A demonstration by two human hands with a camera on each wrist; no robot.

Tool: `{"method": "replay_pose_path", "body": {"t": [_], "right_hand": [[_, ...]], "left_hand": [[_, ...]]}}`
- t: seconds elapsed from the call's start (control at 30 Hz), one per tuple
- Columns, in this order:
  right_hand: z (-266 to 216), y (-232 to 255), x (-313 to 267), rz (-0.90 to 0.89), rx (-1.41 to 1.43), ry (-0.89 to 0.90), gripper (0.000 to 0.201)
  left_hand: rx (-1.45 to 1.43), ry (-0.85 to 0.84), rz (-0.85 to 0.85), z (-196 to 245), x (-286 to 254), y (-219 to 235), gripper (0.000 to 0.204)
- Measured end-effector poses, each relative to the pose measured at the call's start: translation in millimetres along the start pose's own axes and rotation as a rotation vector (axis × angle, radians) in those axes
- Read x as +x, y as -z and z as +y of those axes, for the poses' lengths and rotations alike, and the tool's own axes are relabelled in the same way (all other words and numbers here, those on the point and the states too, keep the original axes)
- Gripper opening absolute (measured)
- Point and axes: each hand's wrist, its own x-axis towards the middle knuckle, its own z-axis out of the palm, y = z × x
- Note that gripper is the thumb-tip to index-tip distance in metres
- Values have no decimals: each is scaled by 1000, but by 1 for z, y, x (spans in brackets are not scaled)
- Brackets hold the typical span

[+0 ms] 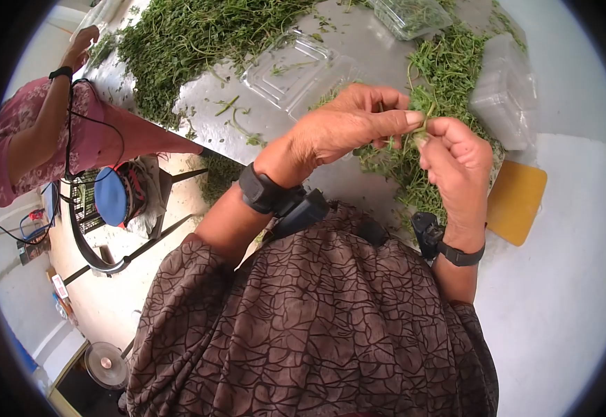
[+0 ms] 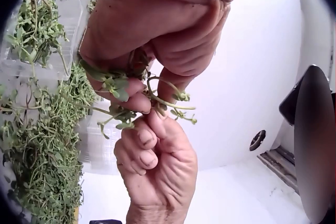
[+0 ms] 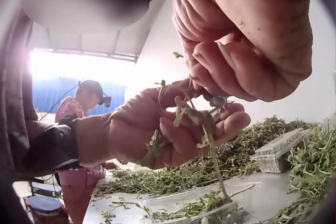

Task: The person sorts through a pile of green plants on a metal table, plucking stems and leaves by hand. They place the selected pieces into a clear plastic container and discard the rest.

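My left hand (image 1: 341, 125) and right hand (image 1: 461, 160) meet above the table's near edge, fingertips almost touching. Both pinch thin leafy sprigs (image 2: 118, 85) with small, fleshy green leaves. In the left wrist view, a curved stem (image 2: 164, 102) passes between the two sets of fingertips. The right wrist view has a longer stem (image 3: 215, 166) hanging below the hands. More sprigs are tucked in the left palm, partly hidden by its fingers. Beneath the hands lies a loose heap of cut greens (image 1: 414, 170), and an open clear plastic box (image 1: 292, 104) sits to the left.
A larger heap of greens (image 1: 198, 55) covers the table's far left. One filled clear box (image 1: 410, 15) stands at the back; stacked empty boxes (image 1: 504, 97) are at right, near a yellow board (image 1: 518, 201). Another person (image 1: 45, 132) in pink stands left, by a blue-topped stool (image 1: 111, 196).
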Motion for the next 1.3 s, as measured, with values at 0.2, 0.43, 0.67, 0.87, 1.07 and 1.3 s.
{"method": "replay_pose_path", "body": {"t": [0.2,0.43,0.67,0.87,1.07,1.3], "right_hand": [[18,-11,4,-26,-101,198,2],[15,-10,1,-13,-154,151,4],[16,3,7,28,-191,206,3],[56,8,17,-52,-797,371,20],[83,-3,27,-180,-1129,497,2],[91,0,38,-100,-1112,583,6]], "left_hand": [[74,29,26,10,-10,-5,25],[91,74,113,12,-17,-4,18],[-112,-73,150,9,-23,15,14],[-372,-81,239,9,-40,39,14],[-452,-68,240,2,-43,38,14],[-384,8,325,6,-41,32,13]]}}
